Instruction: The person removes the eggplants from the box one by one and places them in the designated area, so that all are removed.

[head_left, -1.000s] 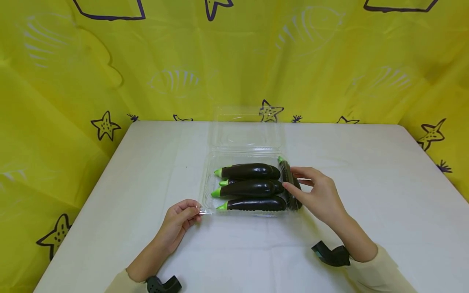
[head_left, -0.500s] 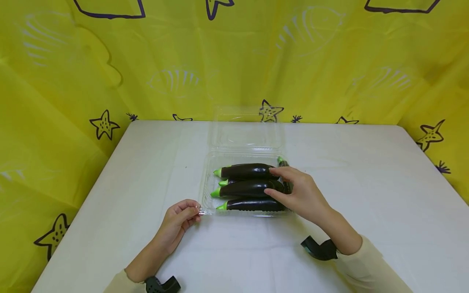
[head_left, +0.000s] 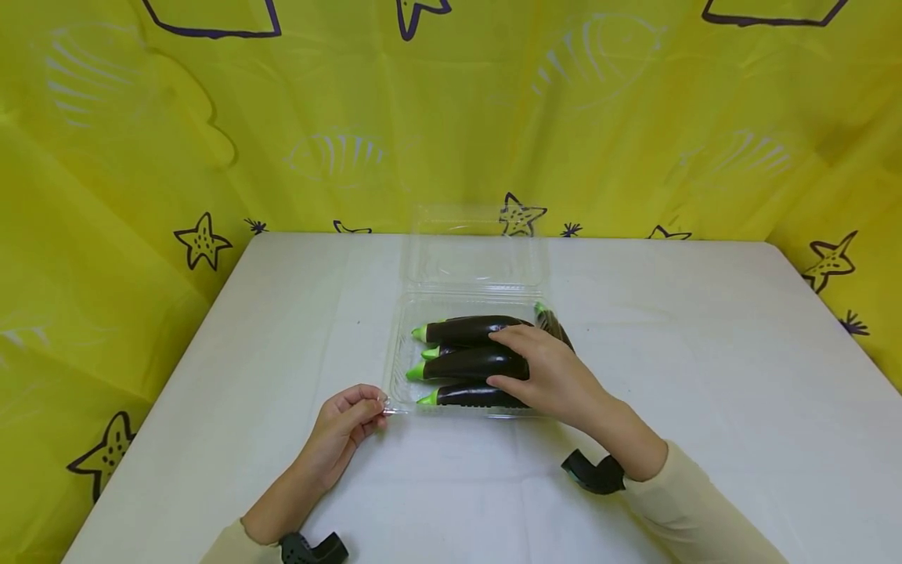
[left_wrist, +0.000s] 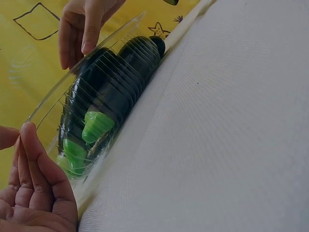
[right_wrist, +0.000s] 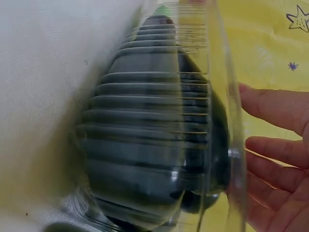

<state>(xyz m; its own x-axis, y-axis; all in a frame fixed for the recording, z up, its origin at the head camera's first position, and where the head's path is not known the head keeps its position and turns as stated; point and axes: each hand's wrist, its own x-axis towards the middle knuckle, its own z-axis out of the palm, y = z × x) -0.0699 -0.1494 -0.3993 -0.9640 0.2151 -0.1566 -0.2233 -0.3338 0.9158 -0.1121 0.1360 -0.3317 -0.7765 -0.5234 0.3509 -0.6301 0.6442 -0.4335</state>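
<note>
Several dark eggplants [head_left: 465, 363] with green tips lie side by side in a clear plastic clamshell box [head_left: 398, 329], its lid standing open behind. One more eggplant [head_left: 553, 323] lies crosswise at the box's right end, partly hidden by my right hand. My left hand [head_left: 348, 427] pinches the box's near left corner between thumb and fingers, as the left wrist view also shows. Over the right ends of the eggplants hovers my right hand [head_left: 553, 376], thumb and fingers apart. In the right wrist view its fingers [right_wrist: 277, 150] reach across the rim, loosely spread.
The box's clear lid [head_left: 475, 247] leans up toward the yellow patterned cloth [head_left: 451, 117] at the back and sides. A white cloth covers the table [head_left: 211, 376]. Dark wrist mounts [head_left: 595, 472] sit at both sleeves.
My right hand has left the crosswise eggplant at the right end and moved left over the other eggplants. The left hand stays at the box corner.
</note>
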